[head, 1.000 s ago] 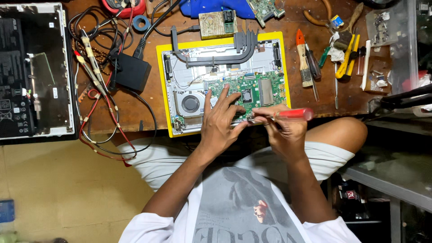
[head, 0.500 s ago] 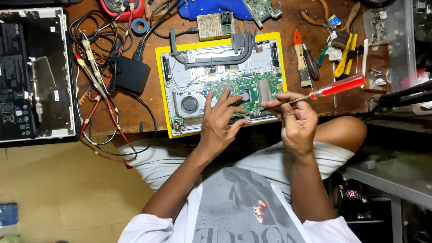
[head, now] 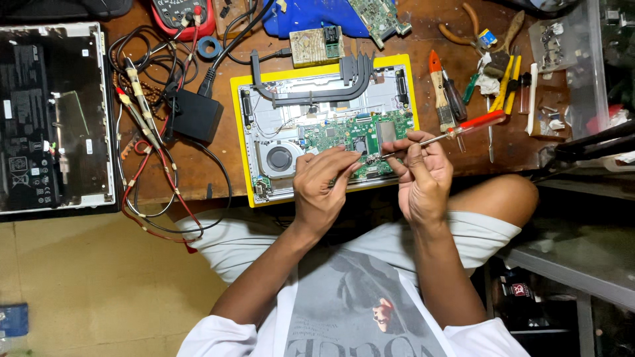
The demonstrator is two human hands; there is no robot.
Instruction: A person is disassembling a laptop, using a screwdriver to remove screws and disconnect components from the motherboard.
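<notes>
The left hand is covering the lower middle of the green circuit board, and the right hand is hiding the board's lower right corner. The tip of the red-handled screwdriver is sitting between the fingertips, too small to make out what it is touching. At the left edge, a second opened laptop base is being cut off. Along the top edge, a red meter and a blue cloth are showing only in part. The small parts in the clear box at upper right are blurring together.
</notes>
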